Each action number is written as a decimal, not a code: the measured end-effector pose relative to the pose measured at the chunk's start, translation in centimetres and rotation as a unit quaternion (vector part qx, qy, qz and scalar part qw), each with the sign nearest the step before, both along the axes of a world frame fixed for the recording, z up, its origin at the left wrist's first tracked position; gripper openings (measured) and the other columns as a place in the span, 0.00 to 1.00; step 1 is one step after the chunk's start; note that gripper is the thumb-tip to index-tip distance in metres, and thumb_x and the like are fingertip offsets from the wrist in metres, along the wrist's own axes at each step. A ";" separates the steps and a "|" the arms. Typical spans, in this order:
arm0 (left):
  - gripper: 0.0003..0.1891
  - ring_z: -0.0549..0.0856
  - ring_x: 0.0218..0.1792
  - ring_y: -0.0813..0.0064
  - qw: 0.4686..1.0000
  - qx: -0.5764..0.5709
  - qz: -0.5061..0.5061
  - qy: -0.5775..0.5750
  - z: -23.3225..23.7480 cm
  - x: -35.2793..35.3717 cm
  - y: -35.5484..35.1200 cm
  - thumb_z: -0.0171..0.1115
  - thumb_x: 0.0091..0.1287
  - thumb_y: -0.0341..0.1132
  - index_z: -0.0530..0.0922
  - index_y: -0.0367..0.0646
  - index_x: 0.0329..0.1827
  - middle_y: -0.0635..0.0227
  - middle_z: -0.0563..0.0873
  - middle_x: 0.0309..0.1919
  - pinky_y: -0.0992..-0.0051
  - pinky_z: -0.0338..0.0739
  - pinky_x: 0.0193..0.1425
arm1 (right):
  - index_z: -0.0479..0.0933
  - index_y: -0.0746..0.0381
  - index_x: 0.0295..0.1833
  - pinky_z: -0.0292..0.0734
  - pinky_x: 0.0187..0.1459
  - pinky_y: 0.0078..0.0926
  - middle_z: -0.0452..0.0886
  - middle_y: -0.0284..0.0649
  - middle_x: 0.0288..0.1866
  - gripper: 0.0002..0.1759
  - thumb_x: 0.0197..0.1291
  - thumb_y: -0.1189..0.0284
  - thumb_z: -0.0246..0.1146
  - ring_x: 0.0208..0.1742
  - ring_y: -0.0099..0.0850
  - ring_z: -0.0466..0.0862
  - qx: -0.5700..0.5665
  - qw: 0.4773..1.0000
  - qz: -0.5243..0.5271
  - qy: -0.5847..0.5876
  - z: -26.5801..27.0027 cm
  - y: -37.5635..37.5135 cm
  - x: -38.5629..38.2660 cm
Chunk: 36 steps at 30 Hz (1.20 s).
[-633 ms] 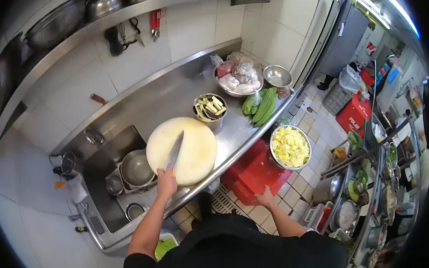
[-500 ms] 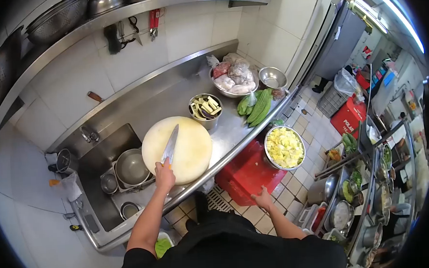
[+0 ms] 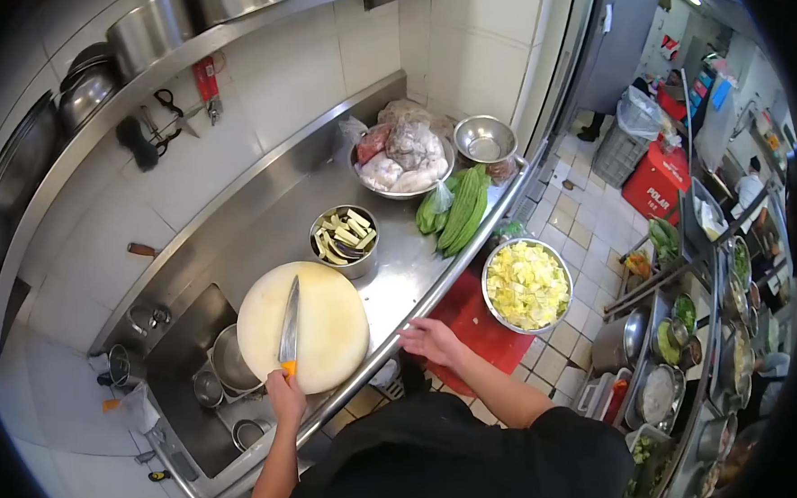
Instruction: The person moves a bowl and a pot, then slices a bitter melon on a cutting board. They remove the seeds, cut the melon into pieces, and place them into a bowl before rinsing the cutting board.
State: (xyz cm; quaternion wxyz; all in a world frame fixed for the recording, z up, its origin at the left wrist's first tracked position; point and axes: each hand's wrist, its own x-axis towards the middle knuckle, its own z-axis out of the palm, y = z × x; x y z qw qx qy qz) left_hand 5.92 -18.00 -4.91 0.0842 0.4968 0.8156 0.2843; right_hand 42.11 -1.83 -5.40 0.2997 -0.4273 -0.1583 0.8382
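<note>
On my feed I see the left hand point(image 3: 286, 399) gripping the orange-handled chef's knife point(image 3: 290, 329), blade over the round chopping board point(image 3: 336, 338), and the right hand point(image 3: 431, 342) open, fingers loosely spread, right of that board.
</note>
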 end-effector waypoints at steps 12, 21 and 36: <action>0.07 0.79 0.45 0.45 0.996 -0.019 0.074 0.041 -0.3 1.7 2.3 0.63 0.69 0.29 0.74 0.38 0.43 0.50 0.80 0.39 0.50 0.73 0.51 | 0.67 0.75 0.64 0.83 0.57 0.47 0.75 0.60 0.61 0.28 0.61 0.69 0.53 0.54 0.51 0.81 -0.278 0.928 -0.036 0.247 -0.7 22.1 -15.4; 0.10 0.82 0.49 0.48 0.992 -0.041 0.120 0.015 0.6 1.4 3.0 0.66 0.69 0.34 0.76 0.40 0.47 0.51 0.83 0.43 0.52 0.77 0.53 | 0.69 0.66 0.63 0.77 0.61 0.45 0.73 0.55 0.74 0.23 0.69 0.63 0.58 0.68 0.51 0.78 -0.019 0.991 0.131 0.035 -1.4 29.3 -18.3; 0.18 0.84 0.41 0.51 0.988 -0.085 -0.017 -0.126 1.7 -2.8 2.1 0.73 0.64 0.47 0.76 0.42 0.39 0.55 0.84 0.37 0.58 0.79 0.47 | 0.74 0.62 0.59 0.78 0.57 0.32 0.81 0.40 0.49 0.22 0.59 0.76 0.72 0.52 0.35 0.82 0.760 0.543 -0.193 -0.301 35.0 26.8 -16.2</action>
